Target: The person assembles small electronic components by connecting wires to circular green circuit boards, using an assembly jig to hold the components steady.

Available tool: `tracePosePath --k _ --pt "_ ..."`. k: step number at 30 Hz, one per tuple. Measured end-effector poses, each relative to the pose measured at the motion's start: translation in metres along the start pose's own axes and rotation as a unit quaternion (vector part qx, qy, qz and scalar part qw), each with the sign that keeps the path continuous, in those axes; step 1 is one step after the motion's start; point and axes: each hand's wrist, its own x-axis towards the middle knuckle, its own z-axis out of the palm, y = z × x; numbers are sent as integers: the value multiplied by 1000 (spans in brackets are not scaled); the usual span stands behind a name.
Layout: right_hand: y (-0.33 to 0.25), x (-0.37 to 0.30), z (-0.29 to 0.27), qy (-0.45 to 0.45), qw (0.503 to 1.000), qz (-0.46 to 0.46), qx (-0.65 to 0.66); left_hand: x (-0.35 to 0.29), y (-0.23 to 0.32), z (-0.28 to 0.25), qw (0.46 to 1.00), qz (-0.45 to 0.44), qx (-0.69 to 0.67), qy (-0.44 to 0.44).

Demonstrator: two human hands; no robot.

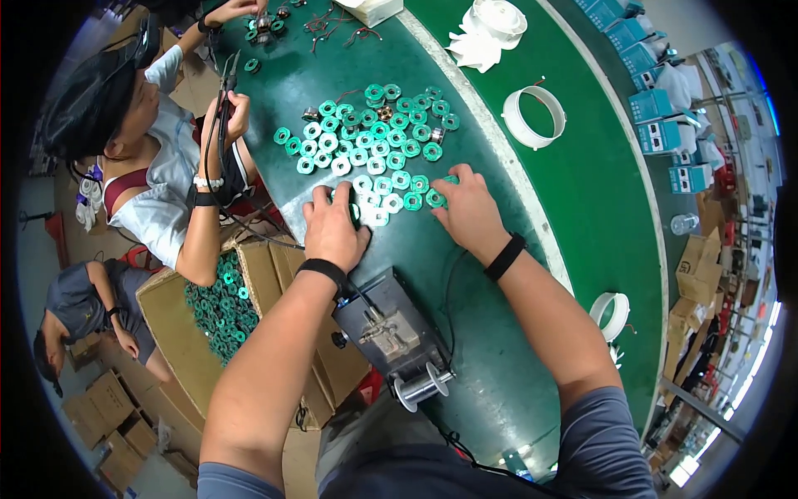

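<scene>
Many small green ring-shaped circuit boards [380,130] lie in a loose spread on the green table. A nearer group of them [391,202] sits between my two hands. My left hand [334,230] is at the left edge of that group, fingers apart and touching the boards there; its fingertips partly cover them. On the other side, my right hand [472,209] has its thumb and fingers spread around a board [435,198] at the group's right edge. A few copper-wound coils [385,113] lie among the boards. Closer to me stands a dark soldering device [384,326] with a solder wire spool [422,387].
A cardboard box [174,337] full of green boards stands at the table's left edge. On the left a co-worker holds a tool [229,83] with a cable. To the right, a green conveyor belt [582,200] carries white plastic rings [534,118] and a white fan [482,46].
</scene>
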Motion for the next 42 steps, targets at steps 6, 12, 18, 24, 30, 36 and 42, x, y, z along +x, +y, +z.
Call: tracePosePath --k 6,12,18,24,30,36,42 --pt "3 -2 1 8 1000 -11 15 5 -10 6 999 27 -27 34" --pt "15 -17 1 24 999 -11 42 -2 -14 7 997 30 -63 27" --pt "11 -46 -32 44 996 -9 82 -21 -38 -30 988 49 -111 100" --pt "-50 -138 -121 24 989 59 132 -110 -58 -109 963 39 -214 161" --pt "-136 -244 -168 -125 967 131 179 -264 -129 -161 959 -53 -234 153" --pt "-273 -299 -137 -281 890 70 352 -384 -239 -175 949 -124 -225 182" --pt "-428 -281 -29 -332 865 -42 374 -426 -342 -170 934 -171 -242 200"
